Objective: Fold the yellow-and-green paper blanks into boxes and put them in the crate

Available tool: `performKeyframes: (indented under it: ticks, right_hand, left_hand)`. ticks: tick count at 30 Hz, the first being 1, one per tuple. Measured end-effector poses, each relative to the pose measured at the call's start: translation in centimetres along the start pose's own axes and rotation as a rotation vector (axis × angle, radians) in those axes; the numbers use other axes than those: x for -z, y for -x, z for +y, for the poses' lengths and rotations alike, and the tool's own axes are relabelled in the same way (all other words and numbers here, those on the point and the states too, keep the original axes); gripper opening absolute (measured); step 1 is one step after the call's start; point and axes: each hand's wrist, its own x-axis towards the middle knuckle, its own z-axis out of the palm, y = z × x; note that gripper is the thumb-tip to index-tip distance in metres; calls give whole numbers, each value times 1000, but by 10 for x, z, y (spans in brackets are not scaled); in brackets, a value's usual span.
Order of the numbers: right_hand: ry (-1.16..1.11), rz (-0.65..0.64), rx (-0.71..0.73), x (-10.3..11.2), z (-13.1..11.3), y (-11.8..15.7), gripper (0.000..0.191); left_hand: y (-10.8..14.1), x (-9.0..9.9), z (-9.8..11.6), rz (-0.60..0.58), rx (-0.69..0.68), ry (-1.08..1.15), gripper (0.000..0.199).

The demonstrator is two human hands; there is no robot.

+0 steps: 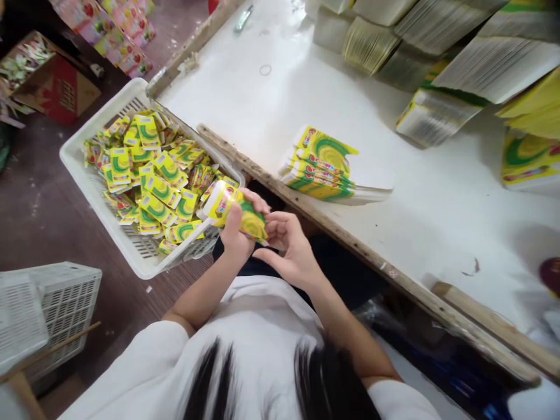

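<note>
My left hand (237, 238) is closed round a small yellow and green printed carton (222, 204), its thumb lying across the front panel. White flaps stick out at the carton's upper left end. Close to the carton's lower right end is my right hand (291, 248), thumb and fingers apart; whether its fingertips touch the carton is hard to tell. A stack of flat yellow and green cartons (326, 163) lies on the white tabletop (271, 105). Left of my hands, a white plastic basket (94, 198) holds many small cartons (157, 207) of the same print.
Bundled carton blanks (476, 64) are piled at the table's far right. A rubber band (265, 70) and a cutter knife (244, 19) lie on the table. Wooden strips (359, 248) edge it. On the floor stand a cardboard box (59, 87) and a white crate (65, 309).
</note>
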Motion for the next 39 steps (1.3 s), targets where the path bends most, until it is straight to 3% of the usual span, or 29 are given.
performKeyframes:
  ticks: [3, 7, 10, 13, 15, 18, 21, 23, 25, 27, 29, 30, 32, 34, 36, 39]
  right_hand:
    - [66, 23, -14, -8, 5, 0, 54]
    - [51, 128, -48, 7, 10, -5, 34]
    - [63, 149, -46, 22, 10, -5, 18]
    - [162, 157, 44, 34, 6, -2, 7]
    - [318, 163, 156, 42, 2, 0, 10]
    - [661, 149, 334, 51, -3, 2, 20]
    - [884, 68, 479, 48, -9, 5, 24]
    - [876, 20, 548, 41, -12, 6, 24]
    - [784, 105, 554, 36, -15, 7, 26]
    - [651, 336, 478, 35, -15, 7, 48]
    - [482, 469, 306, 38, -12, 6, 59]
    - [369, 457, 180, 39, -8, 5, 51]
    - [65, 303, -122, 38, 2, 4, 33]
    - [-286, 132, -369, 32, 15, 2, 36]
    - [-519, 23, -468, 23, 27, 2, 49]
    - [-616, -13, -398, 14, 36, 4, 74]
  left_hand:
    - [-2, 5, -2, 55, 0, -44, 50]
    - [3, 27, -9, -86, 94, -226, 64]
    - [9, 43, -12, -60, 91, -359, 48]
    - [7, 57, -3, -41, 143, -461, 31]
    - [0, 66, 14, -178, 218, -500, 41]
    - [-11, 73, 45, -470, 246, -546, 90]
    - [-11, 65, 62, -683, 205, -825, 118]
    - [-2, 53, 58, -745, 193, -1063, 109]
    - [8, 42, 46, -728, 181, -1204, 82]
    - [18, 37, 34, -683, 135, -1256, 64]
    - [24, 36, 26, -669, 43, -1247, 65]
    - [27, 37, 24, -671, -12, -1224, 67]
    - [29, 39, 21, -659, -131, -1161, 72]
    - [30, 39, 20, -628, -233, -1117, 79]
    - [29, 39, 18, -602, -299, -1094, 83]
    - [26, 40, 14, -538, -335, -1088, 78]
